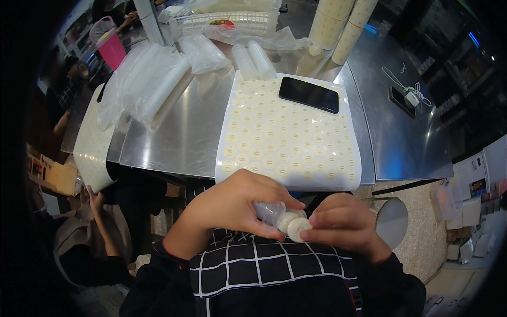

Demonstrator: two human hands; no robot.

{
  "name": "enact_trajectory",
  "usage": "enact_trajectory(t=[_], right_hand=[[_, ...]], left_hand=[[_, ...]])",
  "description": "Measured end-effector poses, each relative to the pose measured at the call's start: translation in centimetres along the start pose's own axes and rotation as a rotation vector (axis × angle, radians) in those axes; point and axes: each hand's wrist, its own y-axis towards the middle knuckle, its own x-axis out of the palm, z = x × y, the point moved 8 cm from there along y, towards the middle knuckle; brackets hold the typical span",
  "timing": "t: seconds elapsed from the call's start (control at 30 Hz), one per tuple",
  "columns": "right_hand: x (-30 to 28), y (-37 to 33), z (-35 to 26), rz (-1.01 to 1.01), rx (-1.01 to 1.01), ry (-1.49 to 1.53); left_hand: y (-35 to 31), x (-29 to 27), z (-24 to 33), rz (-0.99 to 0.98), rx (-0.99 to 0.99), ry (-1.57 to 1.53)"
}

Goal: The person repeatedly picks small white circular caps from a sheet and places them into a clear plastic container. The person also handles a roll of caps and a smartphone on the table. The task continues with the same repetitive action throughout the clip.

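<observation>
Close to my body, above a black checked apron (pixel 264 261), my left hand (pixel 240 203) is wrapped round a clear plastic tube (pixel 270 212). Round off-white discs (pixel 299 229) show at the tube's end, one tilted toward me. My right hand (pixel 346 224) pinches at these discs with its fingertips; the far side of the grip is hidden. Just beyond my hands, a large sheet of round cream stickers (pixel 285 137) lies on the metal table (pixel 169 148). On the sheet's far part rests a black phone (pixel 309 95), and two clear tubes (pixel 254 61) lie at its far edge.
Plastic bags of clear tubes (pixel 153 87) lie at left, before a white basket (pixel 227 24). Tall sticker rolls (pixel 335 26) stand at the back. A second phone (pixel 402 101) with a cable is at right. A co-worker's hand (pixel 95 198) touches another sticker sheet (pixel 92 142).
</observation>
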Motion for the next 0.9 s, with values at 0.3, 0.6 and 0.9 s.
enact_trajectory(t=[0.3,0.6,0.9], right_hand=[[1.0,0.2,-0.8,0.014,-0.034,-0.022],[1.6,0.9,0.6,-0.229,0.244,-0.090],[1.6,1.5,1.4,-0.220,0.347,-0.120]], left_hand=[[0.0,0.4,1.4,-0.023,-0.059,0.032],[-0.4,0.3,0.2,-0.033,-0.125,0.154],[-0.6,0.1,-2.3,0.005,-0.130,0.010]])
